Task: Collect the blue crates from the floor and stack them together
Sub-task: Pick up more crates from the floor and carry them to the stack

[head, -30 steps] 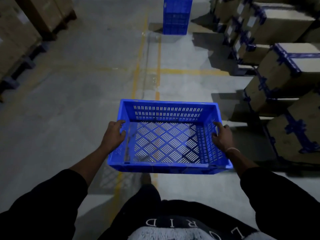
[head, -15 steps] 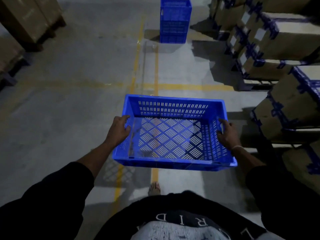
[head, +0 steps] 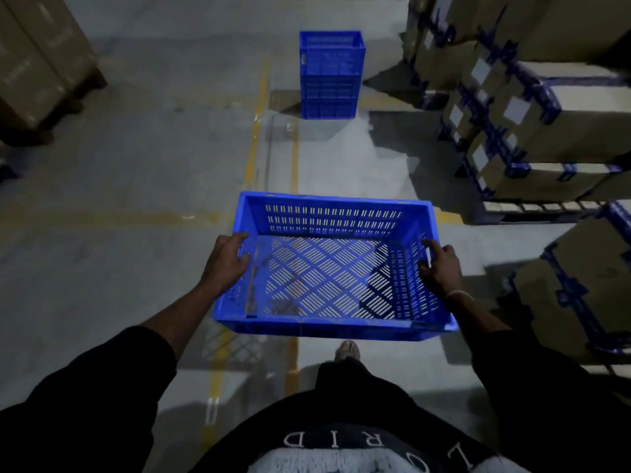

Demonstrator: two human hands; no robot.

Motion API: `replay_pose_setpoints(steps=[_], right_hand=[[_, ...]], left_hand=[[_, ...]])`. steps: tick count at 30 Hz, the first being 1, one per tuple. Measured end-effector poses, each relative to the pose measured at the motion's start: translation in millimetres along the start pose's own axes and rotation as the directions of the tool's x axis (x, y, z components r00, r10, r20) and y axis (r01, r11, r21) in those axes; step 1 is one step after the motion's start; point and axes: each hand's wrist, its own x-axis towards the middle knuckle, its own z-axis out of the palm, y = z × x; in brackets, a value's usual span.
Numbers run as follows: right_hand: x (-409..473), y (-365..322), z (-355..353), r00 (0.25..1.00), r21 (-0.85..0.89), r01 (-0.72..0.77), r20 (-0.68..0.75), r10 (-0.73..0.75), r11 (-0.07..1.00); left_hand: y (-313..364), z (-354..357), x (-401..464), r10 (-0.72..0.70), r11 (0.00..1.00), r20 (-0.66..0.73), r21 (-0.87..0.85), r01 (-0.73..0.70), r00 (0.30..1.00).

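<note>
Blue crate (head: 327, 268) held level by left hand (head: 225, 261) and right hand (head: 440, 268), fingers curled over its side rims. Crate stack (head: 330, 75) stands ahead on open floor (head: 136, 165); cardboard boxes (head: 532, 107) line the right.

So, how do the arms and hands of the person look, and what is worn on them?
Both arms wear dark, loose long sleeves, black as far as the dim light shows, pushed up so the forearms are bare. The left hand is bare, with no glove or ring to be seen. The right hand is bare too, with a thin pale bangle at its wrist.
</note>
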Motion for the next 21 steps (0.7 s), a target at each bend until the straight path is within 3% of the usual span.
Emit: replay_pose_setpoints(steps=[6, 10, 21], right_hand=[[144, -8, -27, 0.999, -0.018, 0.039, -0.003, -0.039, 0.999], [228, -15, -34, 0.999, -0.029, 0.029, -0.016, -0.03, 0.999], [473, -51, 0, 1.0, -0.032, 0.022, 0.005, -0.022, 0.999]], left_hand=[[46, 10, 135, 0.023, 1.0, -0.032, 0.008, -0.023, 0.999], [61, 22, 210, -0.038, 0.999, -0.05, -0.026, 0.036, 0.998], [53, 59, 459, 0.001, 1.0, -0.051, -0.015, -0.001, 0.999]])
